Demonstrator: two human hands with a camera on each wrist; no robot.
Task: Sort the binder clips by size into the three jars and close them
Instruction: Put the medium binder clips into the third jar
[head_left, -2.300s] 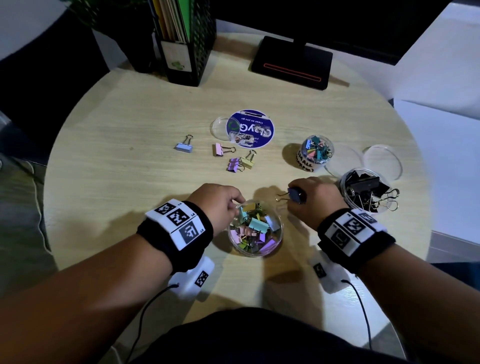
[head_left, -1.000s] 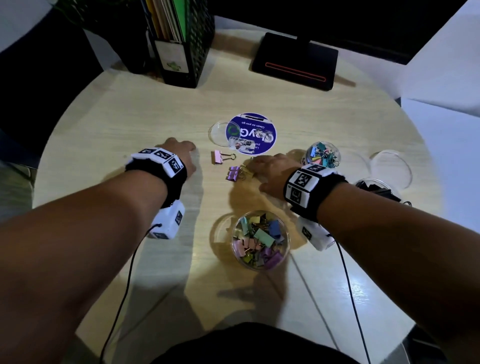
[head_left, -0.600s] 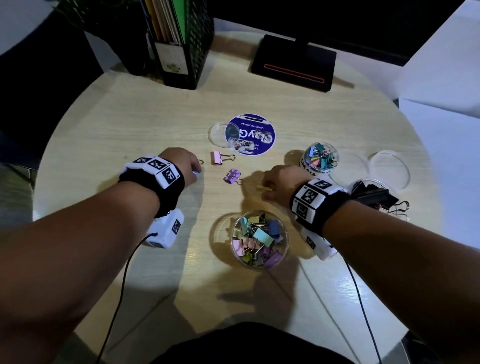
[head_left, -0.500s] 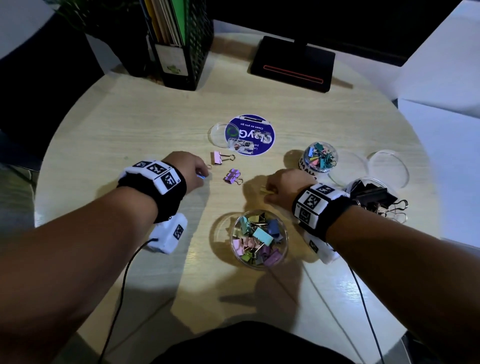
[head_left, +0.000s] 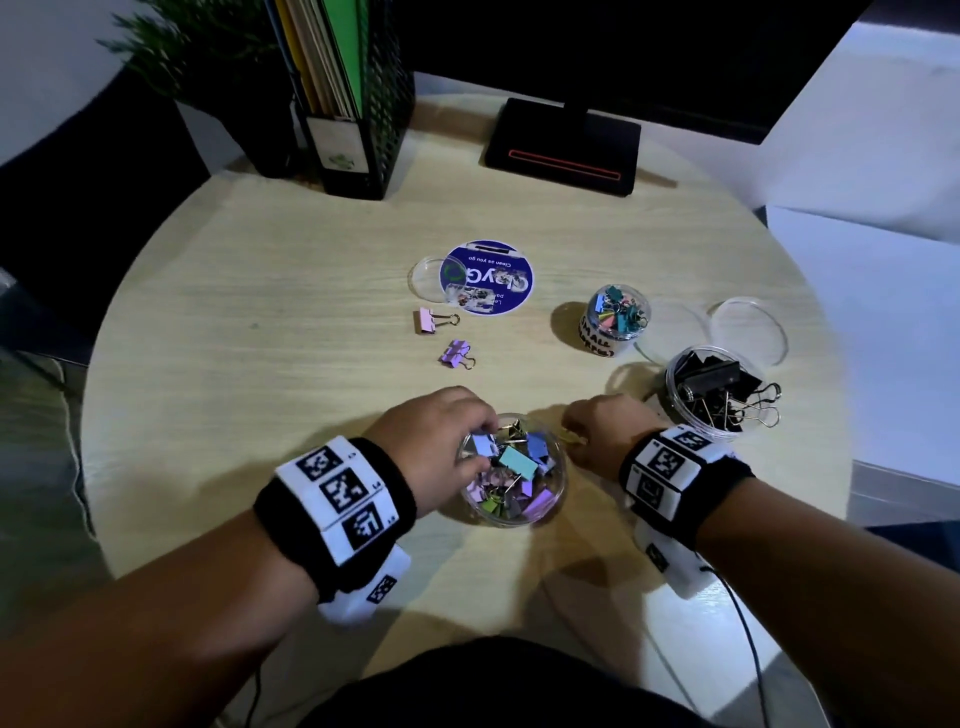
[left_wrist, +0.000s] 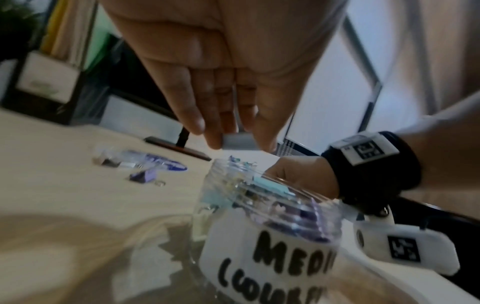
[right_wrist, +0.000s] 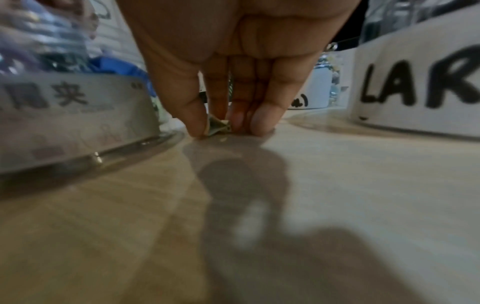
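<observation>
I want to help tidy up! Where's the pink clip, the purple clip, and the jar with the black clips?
pink clip (head_left: 427, 320), head view, on its pink body.
purple clip (head_left: 455, 354), head view, on its purple body.
jar with the black clips (head_left: 675, 372), head view, on its clear rim.

Bare table (head_left: 311, 291) lies open leftward; rightward the large jar (head_left: 711, 387) apparently crowds the right hand (head_left: 602, 426).

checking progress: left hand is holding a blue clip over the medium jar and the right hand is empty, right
Not quite. The right hand is not empty: the right wrist view shows it pinching a yellowish clip against the table. The left hand does hold a blue clip over the medium jar.
</observation>
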